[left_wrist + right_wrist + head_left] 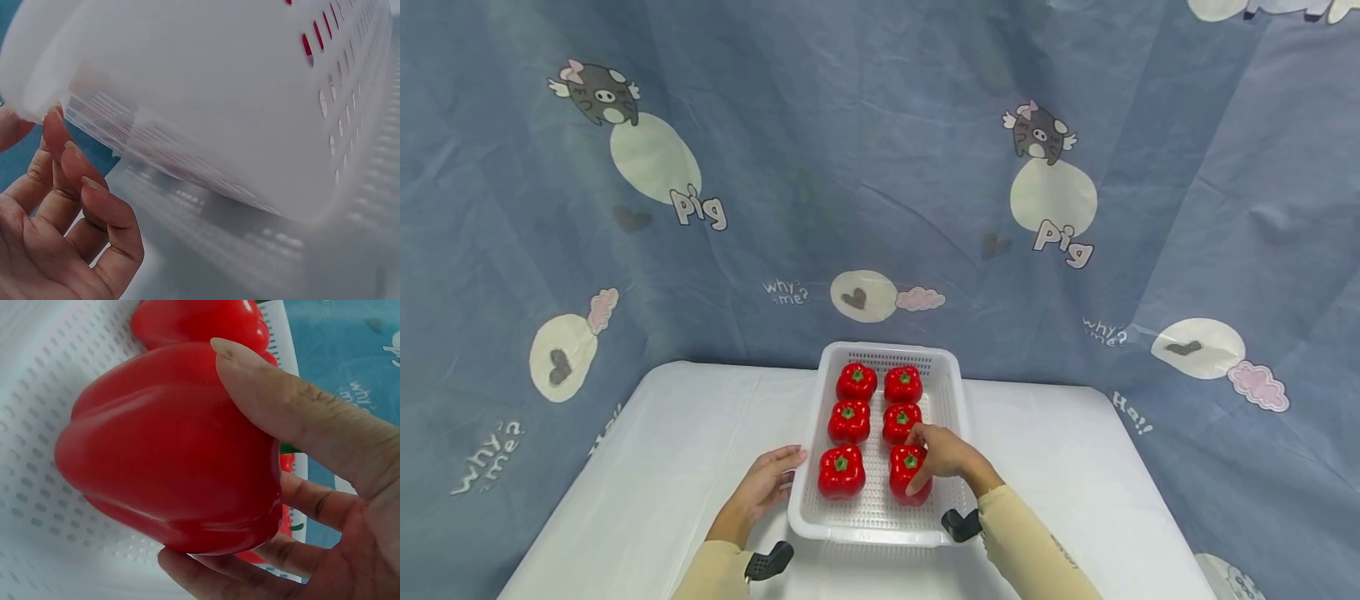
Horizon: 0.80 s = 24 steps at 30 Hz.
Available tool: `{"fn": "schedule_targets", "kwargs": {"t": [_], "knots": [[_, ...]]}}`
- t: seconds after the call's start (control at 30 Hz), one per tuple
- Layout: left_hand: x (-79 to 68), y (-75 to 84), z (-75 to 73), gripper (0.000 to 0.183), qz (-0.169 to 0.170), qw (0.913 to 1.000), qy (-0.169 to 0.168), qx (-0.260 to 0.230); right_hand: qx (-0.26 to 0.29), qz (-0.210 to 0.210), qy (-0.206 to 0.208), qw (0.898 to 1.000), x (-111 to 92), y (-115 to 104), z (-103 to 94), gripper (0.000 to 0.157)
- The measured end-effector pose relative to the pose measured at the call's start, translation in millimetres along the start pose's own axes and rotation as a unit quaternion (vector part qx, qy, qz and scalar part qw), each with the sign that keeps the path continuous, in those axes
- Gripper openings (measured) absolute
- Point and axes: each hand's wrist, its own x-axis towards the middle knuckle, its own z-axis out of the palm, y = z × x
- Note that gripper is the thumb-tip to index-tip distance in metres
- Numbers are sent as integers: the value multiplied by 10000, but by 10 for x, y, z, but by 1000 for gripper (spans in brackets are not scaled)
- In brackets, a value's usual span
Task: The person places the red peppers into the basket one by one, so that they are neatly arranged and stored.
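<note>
A white perforated plastic basket (880, 533) stands on the table with several red bell peppers in it, in two columns. My right hand (946, 451) grips the near right bell pepper (169, 450); in the right wrist view the thumb lies across one side and the fingers wrap the other. At the basket's left side, my left hand (765, 479) holds the rim. The left wrist view shows its curled fingers (115, 209) under the rim edge, the thumb partly hidden behind it. The near left bell pepper (841, 473) sits beside the gripped one, apart from it.
A white-covered table (722, 417) spreads on both sides of the basket. Behind it hangs a blue cloth (880, 208) printed with pigs and words. The far bell peppers (856, 382) sit near the basket's back wall. Each wrist wears a black device (769, 562).
</note>
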Motion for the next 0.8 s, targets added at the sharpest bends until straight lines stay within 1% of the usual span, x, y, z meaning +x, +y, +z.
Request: {"fn": "schedule_targets", "kwargs": {"t": [0.2, 0.47, 0.63, 0.8], "knots": [[9, -5, -5, 38, 11, 10000, -69, -50, -6, 77, 36, 10000, 12, 22, 19, 57], [8, -9, -12, 35, -26, 9999, -7, -96, -170, 100, 38, 9998, 21, 25, 30, 60], [-8, 0, -6, 35, -31, 10000, -1, -59, -262, 205, 26, 9994, 22, 19, 33, 60], [-11, 10, 9, 35, -56, 9999, 81, -62, -360, 317, -22, 9988, 19, 18, 37, 62]]}}
